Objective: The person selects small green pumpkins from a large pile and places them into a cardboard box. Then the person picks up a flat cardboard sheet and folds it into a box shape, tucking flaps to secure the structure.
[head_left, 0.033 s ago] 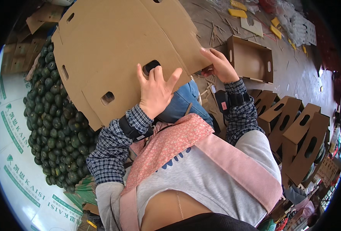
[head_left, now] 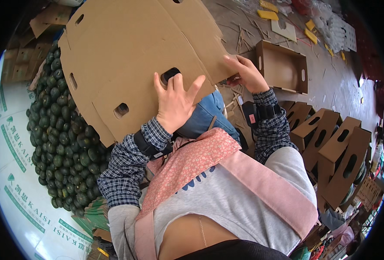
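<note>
A large flat brown cardboard box blank [head_left: 127,52], with cut-out handle holes and crease lines, lies in front of me at a tilt. My left hand [head_left: 174,104] rests on its near part with the fingers spread apart. The middle fingers are bent at the lower edge of a dark handle hole [head_left: 170,74]; whether their tips go into it I cannot tell. On the right, my right hand [head_left: 248,76] is closed on the blank's edge, thumb on top and the other fingers partly hidden underneath.
A big heap of dark green avocado-like fruit [head_left: 66,143] lies left, beside white printed sheeting [head_left: 22,203]. An open cardboard tray box [head_left: 283,65] stands on the floor at right, with several folded boxes [head_left: 335,143] nearer. Yellow pieces [head_left: 267,14] and scraps litter the far floor.
</note>
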Available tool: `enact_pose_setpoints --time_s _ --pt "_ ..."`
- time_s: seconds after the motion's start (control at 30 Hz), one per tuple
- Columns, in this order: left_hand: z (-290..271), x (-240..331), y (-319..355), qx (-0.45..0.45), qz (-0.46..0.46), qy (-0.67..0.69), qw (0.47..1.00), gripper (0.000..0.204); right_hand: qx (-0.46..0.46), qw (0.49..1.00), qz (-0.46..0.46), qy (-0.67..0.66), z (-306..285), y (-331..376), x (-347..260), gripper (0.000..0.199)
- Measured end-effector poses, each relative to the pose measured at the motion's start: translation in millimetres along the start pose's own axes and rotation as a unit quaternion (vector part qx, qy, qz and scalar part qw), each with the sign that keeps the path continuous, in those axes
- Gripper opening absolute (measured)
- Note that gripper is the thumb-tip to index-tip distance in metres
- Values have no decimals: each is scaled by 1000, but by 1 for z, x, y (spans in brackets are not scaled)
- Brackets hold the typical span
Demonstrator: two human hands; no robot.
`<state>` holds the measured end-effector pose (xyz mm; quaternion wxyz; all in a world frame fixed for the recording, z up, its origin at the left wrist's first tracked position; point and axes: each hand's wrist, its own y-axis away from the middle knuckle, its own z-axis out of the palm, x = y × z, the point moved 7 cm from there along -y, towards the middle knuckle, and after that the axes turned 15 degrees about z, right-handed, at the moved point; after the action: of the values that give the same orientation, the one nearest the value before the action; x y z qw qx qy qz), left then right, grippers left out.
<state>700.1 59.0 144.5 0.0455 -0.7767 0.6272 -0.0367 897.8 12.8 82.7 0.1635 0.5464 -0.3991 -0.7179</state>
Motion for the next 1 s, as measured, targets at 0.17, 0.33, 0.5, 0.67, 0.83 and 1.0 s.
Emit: enact_pose_setpoints --time_s 0.17,0.33,0.5,0.67,0.83,1.0 --pt "3 -12 -5 -13 -36 62 997 105 58 995 -79 21 5 2 -18 47" --pt "17 -11 -7 3 -25 -18 1000 109 72 995 -66 16 5 23 -42 42" --pt "21 -11 -7 -13 -24 2 1000 107 -101 975 -35 -192 9 30 -72 30" --pt "13 -12 -10 34 -15 21 999 110 -197 912 -254 -254 24 33 -73 40" --pt "16 -15 -5 40 -20 61 997 110 -148 898 -343 -232 13 -13 -38 57" --pt "14 -17 -4 55 -29 63 996 107 -79 856 -497 122 32 -19 -35 121"
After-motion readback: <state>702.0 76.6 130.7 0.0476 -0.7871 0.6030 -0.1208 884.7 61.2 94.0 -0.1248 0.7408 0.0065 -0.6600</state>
